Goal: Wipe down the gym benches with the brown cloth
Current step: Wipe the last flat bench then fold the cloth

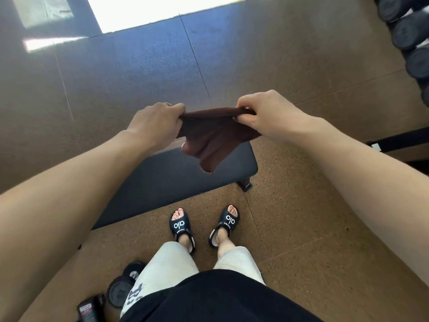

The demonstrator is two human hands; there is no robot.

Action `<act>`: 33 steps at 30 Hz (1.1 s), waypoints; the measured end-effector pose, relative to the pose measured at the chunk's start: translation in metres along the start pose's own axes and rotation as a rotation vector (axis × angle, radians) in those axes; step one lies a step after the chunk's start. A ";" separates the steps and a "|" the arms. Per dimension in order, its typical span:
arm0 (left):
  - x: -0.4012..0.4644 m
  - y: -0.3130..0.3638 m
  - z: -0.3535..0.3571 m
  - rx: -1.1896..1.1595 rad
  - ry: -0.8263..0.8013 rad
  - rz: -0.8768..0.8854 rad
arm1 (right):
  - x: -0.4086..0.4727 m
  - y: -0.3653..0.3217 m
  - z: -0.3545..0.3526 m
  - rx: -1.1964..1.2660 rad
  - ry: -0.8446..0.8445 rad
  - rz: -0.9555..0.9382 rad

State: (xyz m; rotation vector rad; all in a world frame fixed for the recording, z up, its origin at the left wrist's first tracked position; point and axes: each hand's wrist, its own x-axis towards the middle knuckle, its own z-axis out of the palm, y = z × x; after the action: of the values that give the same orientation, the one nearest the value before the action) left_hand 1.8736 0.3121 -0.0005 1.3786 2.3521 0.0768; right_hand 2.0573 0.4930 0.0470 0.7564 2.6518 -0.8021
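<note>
**Brown cloth stretched out over the bench**

Speckled rubber floor tiles everywhere, brownish and grainy, with a bright patch of sunlight glaring at the top of the head view. Looking straight down, both arms reach forward, bare to the elbow. Left hand pinches one top corner of the brown cloth, knuckles up, fingers curled tight onto the fabric. Right hand does the same on the other corner, thumb and fingers bunched around it. So the cloth's top edge is pulled fairly taut between them and the rest hangs down in soft folds, looks like terry or microfibre, a bit fuzzy.

It's hanging above the near end of the gym bench, a flat black padded slab with rounded corners and a smooth vinyl look. Black slides are on the feet just beside the bench. Round black dumbbells are stacked top right.
</note>
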 end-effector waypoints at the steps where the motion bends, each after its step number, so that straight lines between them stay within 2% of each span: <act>1: -0.002 -0.006 -0.001 -0.071 0.002 -0.055 | 0.001 -0.001 0.003 -0.008 0.008 0.026; 4: -0.011 -0.015 -0.004 -0.379 -0.001 -0.203 | 0.008 -0.009 0.021 -0.065 0.032 0.105; 6: -0.016 -0.017 -0.003 -0.493 -0.007 -0.276 | 0.012 -0.018 0.035 -0.064 0.064 0.175; 10: -0.025 -0.024 0.009 -0.512 -0.045 -0.355 | 0.017 -0.036 0.063 0.238 -0.022 0.342; 15: -0.043 -0.031 0.030 -0.966 -0.016 -0.514 | 0.026 -0.085 0.100 0.603 -0.105 0.413; 18: -0.056 -0.036 0.036 -1.127 -0.060 -0.529 | 0.030 -0.119 0.115 0.799 -0.197 0.404; 21: -0.069 -0.051 0.037 -1.170 -0.081 -0.515 | 0.032 -0.143 0.126 1.052 -0.299 0.382; 25: -0.094 -0.071 0.029 -1.037 -0.092 -0.483 | 0.034 -0.151 0.131 1.348 -0.577 0.339; 28: -0.117 -0.079 0.023 -0.995 -0.102 -0.427 | 0.041 -0.154 0.138 1.285 -0.776 0.249; 30: -0.130 -0.084 0.021 -0.933 -0.084 -0.446 | 0.051 -0.156 0.142 1.111 -0.861 0.158; 31: -0.136 -0.087 0.020 -0.909 -0.068 -0.468 | 0.057 -0.156 0.144 0.995 -0.865 0.116; 33: -0.152 -0.093 0.020 -0.909 -0.027 -0.526 | 0.067 -0.154 0.149 0.752 -0.769 0.038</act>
State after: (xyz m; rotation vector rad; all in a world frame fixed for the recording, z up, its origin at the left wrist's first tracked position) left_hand 1.8694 0.1335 0.0066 0.3200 2.1145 0.8362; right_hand 1.9321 0.3251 -0.0327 0.4834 1.6293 -1.6959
